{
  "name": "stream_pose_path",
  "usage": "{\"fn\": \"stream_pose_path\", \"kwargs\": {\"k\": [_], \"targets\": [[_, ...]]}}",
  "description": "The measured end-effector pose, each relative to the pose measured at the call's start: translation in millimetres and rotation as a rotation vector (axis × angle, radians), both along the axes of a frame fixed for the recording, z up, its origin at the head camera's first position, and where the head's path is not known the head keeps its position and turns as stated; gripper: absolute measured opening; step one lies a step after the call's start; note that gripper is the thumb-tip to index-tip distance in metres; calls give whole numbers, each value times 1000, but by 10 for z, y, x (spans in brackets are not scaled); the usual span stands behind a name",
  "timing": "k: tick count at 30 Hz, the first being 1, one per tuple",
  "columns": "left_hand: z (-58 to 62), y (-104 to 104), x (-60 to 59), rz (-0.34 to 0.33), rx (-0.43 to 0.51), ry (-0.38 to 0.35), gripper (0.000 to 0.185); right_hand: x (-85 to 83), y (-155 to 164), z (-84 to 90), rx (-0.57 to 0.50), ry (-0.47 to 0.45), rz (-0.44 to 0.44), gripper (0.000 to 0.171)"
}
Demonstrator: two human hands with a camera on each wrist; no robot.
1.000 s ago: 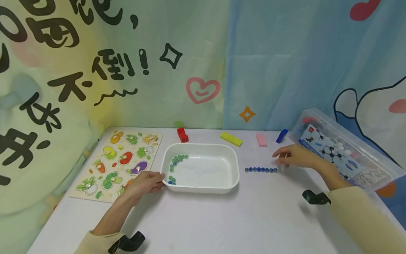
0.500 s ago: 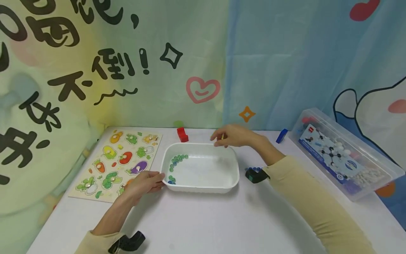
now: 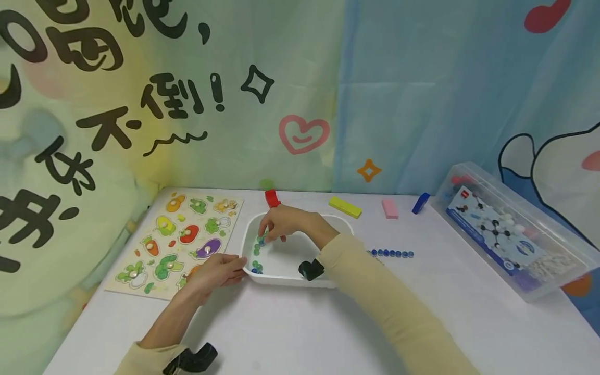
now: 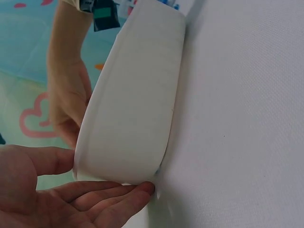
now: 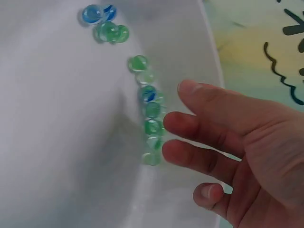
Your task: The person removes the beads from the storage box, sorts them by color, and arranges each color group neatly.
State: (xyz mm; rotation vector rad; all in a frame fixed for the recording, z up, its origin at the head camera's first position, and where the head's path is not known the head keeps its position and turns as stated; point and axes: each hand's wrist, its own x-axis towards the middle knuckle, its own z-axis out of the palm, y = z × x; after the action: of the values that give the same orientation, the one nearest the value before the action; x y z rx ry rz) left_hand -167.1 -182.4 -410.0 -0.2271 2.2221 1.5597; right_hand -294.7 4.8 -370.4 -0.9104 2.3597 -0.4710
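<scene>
- My left hand point(image 3: 216, 272) gripped the white tray point(image 3: 340, 260) at its 8 o'clock corner, thumb on the rim, fingers under.
- Glass marbles point(image 5: 151, 116) lay along the tray's 9 o'clock wall.
- My right hand point(image 3: 285, 223) hovered over them, fingers point(image 5: 204, 124) loosely apart, holding nothing.
- Best approach: keep the tray pinned, pinch one marble against the wall.
- Half a second earlier the right hand was at the tray's 12 o'clock rim.
- The blue marble row point(image 3: 391, 253) sat at the tray's 3 o'clock.
</scene>
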Motion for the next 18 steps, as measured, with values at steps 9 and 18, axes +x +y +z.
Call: {"fn": "stream_pose_path", "kwargs": {"k": [9, 18], "targets": [[-5, -5, -5, -1, 0, 5, 38, -24, -60, -151, 40, -32, -37, 24], [26, -7, 28, -36, 9, 18, 40, -53, -143, -229, 49, -23, -39, 15]]}}
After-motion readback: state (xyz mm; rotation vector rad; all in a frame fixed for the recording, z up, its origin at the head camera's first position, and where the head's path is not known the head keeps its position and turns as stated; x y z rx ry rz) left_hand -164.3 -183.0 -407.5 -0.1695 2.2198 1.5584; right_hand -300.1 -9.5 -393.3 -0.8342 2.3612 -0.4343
